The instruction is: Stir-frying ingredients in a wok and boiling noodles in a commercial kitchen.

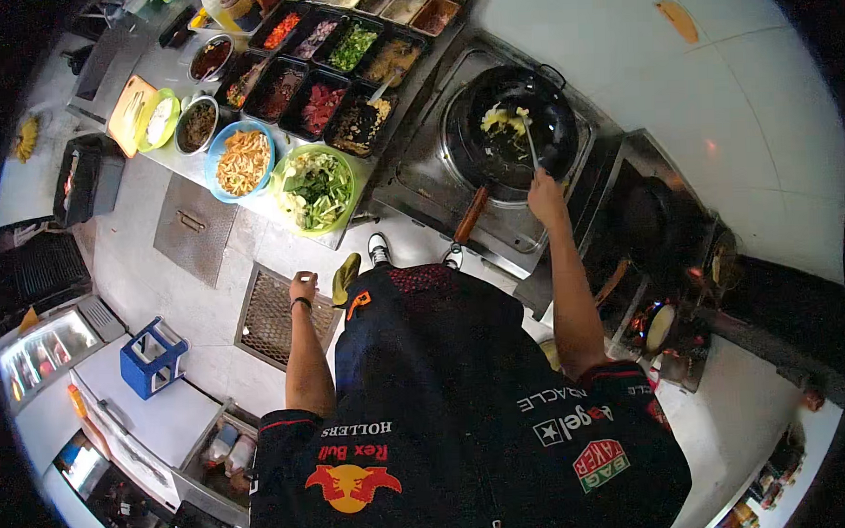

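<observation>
My right hand grips the handle of a metal cooking utensil, its head among pale yellow food, perhaps egg. The food lies in a dark wok on a steel stove. Toward me juts the wok's wooden handle, which my right hand does not touch. My left hand hangs low at my side, loosely curled, with no object visible in it. Close to it, a yellow-green cloth hangs at my waist.
Left of the stove, a counter bears black ingredient tubs, a green bowl of cut vegetables and a blue bowl of yellowish strips. Flames burn at my right. A floor grate and blue stool lie left.
</observation>
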{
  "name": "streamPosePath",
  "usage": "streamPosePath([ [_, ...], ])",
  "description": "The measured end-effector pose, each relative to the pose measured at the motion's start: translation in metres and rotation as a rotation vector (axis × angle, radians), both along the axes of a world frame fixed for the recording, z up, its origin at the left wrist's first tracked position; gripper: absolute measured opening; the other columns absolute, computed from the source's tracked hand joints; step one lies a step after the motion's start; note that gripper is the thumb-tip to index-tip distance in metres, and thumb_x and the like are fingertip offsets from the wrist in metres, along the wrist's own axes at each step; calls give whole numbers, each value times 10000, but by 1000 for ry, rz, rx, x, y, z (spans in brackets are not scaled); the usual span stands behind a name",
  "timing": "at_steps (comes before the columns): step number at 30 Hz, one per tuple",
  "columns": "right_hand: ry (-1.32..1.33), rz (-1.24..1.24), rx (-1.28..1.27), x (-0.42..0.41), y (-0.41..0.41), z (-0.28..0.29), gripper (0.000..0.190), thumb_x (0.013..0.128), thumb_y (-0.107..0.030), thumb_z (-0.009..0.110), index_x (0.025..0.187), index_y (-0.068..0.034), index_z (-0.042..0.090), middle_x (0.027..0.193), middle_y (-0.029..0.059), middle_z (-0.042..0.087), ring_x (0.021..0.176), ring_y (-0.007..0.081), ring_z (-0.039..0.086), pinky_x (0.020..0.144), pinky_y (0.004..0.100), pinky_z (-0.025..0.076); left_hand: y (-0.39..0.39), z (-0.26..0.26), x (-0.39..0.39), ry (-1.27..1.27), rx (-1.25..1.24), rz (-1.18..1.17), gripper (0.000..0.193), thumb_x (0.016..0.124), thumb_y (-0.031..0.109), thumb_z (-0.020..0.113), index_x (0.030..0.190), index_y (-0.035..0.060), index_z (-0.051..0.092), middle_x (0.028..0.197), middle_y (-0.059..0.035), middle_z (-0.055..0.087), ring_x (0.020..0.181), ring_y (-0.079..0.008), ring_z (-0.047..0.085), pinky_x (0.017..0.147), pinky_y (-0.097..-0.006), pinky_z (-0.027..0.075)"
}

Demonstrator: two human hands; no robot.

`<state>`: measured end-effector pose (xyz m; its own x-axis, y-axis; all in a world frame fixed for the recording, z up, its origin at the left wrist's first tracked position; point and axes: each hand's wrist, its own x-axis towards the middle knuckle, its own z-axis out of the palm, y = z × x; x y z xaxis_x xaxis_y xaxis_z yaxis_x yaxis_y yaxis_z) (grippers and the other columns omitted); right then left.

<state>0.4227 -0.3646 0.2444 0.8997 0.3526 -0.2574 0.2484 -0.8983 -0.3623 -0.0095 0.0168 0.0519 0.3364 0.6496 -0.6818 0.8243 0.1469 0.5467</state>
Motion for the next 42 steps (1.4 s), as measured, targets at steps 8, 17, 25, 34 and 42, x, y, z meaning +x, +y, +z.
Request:
streamPosePath([
  [8,41,66,-153,-8,4,20,317,863,-142,421,1125,33,458,774,221,579,702,338,589,625,455,459,-13,1,-6,-42,45,69,183,752,192,632,864,59,572,662,-92,624,564,-151,613,512,-276,472],
  [17,-39,51,-150,-21,-38,16,299,890,-172,376,1098,28,455,678,226,537,582,317,558,523,414,419,-31,6,-2,-23,103,7,232,735,233,628,893,69,582,700,-108,635,600,-189,629,584,-314,491],
  [25,111,-73,-56,-2,16,17,362,906,-174,363,1195,39,410,768,166,586,587,284,544,501,382,407,-37,-2,-18,140,73,-9,305,697,267,648,917,65,583,751,-128,637,655,-215,633,628,-327,495],
  [34,-104,39,-182,3,-19,-22,379,861,-128,432,1208,21,400,726,175,569,607,297,548,535,422,430,-33,21,0,25,67,3,229,742,219,620,913,74,576,717,-100,630,636,-192,631,587,-302,488],
  [42,-26,151,-65,-22,-40,-1,367,847,-104,449,1193,9,399,686,179,543,554,303,521,499,424,407,-35,23,7,56,103,-74,243,713,277,647,836,74,596,679,-122,624,635,-214,617,601,-333,479],
])
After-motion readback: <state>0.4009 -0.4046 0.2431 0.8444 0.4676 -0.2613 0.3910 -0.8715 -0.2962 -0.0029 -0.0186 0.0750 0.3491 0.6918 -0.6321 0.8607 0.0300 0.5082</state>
